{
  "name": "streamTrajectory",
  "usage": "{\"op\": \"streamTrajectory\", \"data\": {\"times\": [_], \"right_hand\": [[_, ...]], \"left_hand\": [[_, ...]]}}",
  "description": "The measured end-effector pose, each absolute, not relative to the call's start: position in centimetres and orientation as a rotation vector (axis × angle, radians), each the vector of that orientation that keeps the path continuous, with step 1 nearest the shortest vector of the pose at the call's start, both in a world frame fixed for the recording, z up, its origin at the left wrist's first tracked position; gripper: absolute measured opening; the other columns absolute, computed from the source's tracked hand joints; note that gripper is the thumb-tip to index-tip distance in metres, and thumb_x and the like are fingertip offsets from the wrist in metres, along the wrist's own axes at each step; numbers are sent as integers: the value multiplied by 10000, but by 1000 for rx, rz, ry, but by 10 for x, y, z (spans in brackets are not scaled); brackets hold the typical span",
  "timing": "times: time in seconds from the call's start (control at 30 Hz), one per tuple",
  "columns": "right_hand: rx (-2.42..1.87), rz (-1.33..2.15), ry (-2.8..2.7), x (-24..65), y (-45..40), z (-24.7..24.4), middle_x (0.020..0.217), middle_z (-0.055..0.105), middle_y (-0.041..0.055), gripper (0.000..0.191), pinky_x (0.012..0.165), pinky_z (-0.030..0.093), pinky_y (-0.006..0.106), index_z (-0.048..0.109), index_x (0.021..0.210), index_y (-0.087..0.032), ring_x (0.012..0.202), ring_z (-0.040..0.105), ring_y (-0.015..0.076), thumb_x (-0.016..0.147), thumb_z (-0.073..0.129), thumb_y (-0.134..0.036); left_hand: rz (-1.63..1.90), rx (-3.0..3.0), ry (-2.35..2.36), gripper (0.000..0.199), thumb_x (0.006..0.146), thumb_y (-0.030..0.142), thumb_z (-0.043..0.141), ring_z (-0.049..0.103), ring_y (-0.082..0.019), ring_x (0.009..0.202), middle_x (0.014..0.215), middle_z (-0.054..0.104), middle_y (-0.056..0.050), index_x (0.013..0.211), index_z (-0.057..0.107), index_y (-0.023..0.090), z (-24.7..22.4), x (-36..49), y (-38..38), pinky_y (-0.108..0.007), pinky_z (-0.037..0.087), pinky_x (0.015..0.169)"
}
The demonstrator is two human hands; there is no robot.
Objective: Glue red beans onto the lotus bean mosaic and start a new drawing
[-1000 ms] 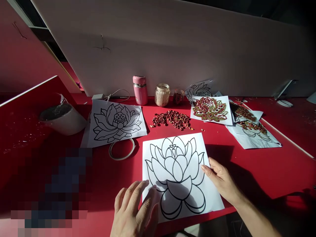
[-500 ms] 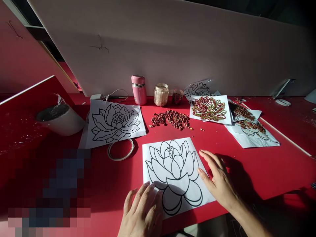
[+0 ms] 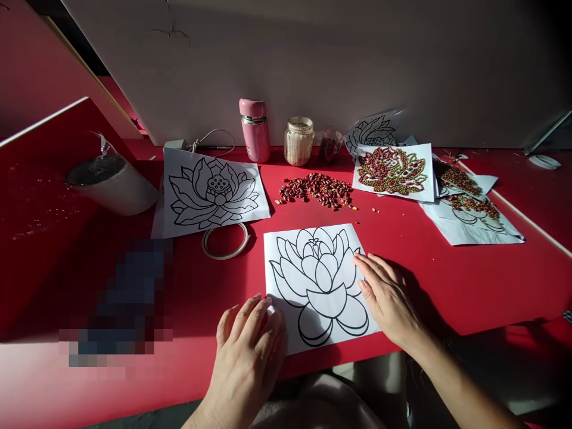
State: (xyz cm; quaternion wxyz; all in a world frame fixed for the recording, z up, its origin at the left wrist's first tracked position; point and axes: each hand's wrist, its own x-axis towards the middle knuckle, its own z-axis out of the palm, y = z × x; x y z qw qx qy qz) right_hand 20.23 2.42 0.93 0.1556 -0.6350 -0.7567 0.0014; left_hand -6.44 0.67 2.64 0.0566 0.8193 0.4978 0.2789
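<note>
A white sheet with a black lotus outline (image 3: 328, 274) lies flat on the red table in front of me. My left hand (image 3: 252, 339) rests at the sheet's lower left edge, its fingers stretched forward and holding nothing. At the right edge, my right hand (image 3: 386, 298) lays its outstretched fingertips on the paper, also holding nothing. Just beyond the sheet is a loose pile of dark red beans (image 3: 317, 189). Left of the sheet sits a pale ring-shaped coil (image 3: 224, 257), close to another lotus drawing (image 3: 214, 196).
A pink flask (image 3: 254, 131), a cloudy glass jar (image 3: 299, 142) and a small clear cup (image 3: 330, 146) stand along the back panel. Bean-covered lotus pictures (image 3: 393, 171) lie at the right. A white roll (image 3: 114, 185) leans at the left, above a pixelated patch.
My right hand has come onto the sheet's right edge from just beside it. My left hand stays at the lower left edge. The camera view has tilted downward.
</note>
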Motion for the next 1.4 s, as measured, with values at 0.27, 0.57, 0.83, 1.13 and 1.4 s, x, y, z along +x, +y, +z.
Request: {"op": "streamTrajectory", "data": {"times": [0.27,0.57,0.83,1.13,1.4], "right_hand": [[-1818,-21,-2164,203,24,9,1278,468,28,396,955,351,383,418,1270,-172,1186,368,205,892,331,-249],[-1762,40,-2123,202,24,10,1238,492,68,402,938,371,406,424,1253,-189,1155,416,221,862,338,-221],[-1688,21,-2031,204,30,14,1262,453,82,376,953,362,417,428,1243,-191,1170,401,235,894,358,-311],[-1571,-34,-2313,175,73,16,1364,357,78,433,990,337,415,344,1335,-161,1254,304,220,909,300,-230],[-1609,-70,-2312,178,65,12,1302,445,73,398,962,372,404,452,1264,-167,1201,383,213,890,341,-247]], "left_hand": [[786,2481,1534,211,837,227,440,490,-256,1075,1073,602,-70,959,611,214,27,-65,9,-458,333,888],[707,2615,1516,231,822,179,440,445,-268,1097,1117,558,-98,1002,583,202,24,-72,9,-460,334,869],[607,2833,1450,356,834,209,428,426,-251,1146,1205,511,-128,1184,479,168,37,-64,22,-440,353,883],[245,2803,1019,669,868,531,259,138,-277,1326,1437,179,-105,1382,139,120,25,-11,38,-476,186,1051],[221,2672,939,672,866,528,284,157,-272,1321,1439,143,-105,1391,67,169,30,-18,39,-498,188,1054]]}}
